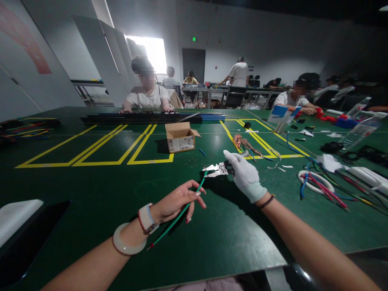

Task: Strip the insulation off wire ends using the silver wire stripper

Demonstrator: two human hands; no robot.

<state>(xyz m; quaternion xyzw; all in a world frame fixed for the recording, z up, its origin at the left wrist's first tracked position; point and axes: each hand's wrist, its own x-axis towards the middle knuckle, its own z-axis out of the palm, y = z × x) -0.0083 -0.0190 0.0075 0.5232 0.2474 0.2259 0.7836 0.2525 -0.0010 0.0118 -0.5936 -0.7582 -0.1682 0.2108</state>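
My left hand (178, 200), bare with a bangle and a watch at the wrist, pinches a green wire (178, 216) that slants up to the right. Its upper end sits in the jaws of a wire stripper (218, 169). My right hand (245, 174), in a white glove, is closed round the stripper's handles above the green table (91, 194).
An open cardboard box (181, 137) stands beyond the hands. Stripped copper strands (244, 143) and loose coloured wires (327, 188) lie to the right, with a white tape roll (313, 181). Yellow lines mark the table. Other people sit at the far edge and at tables behind.
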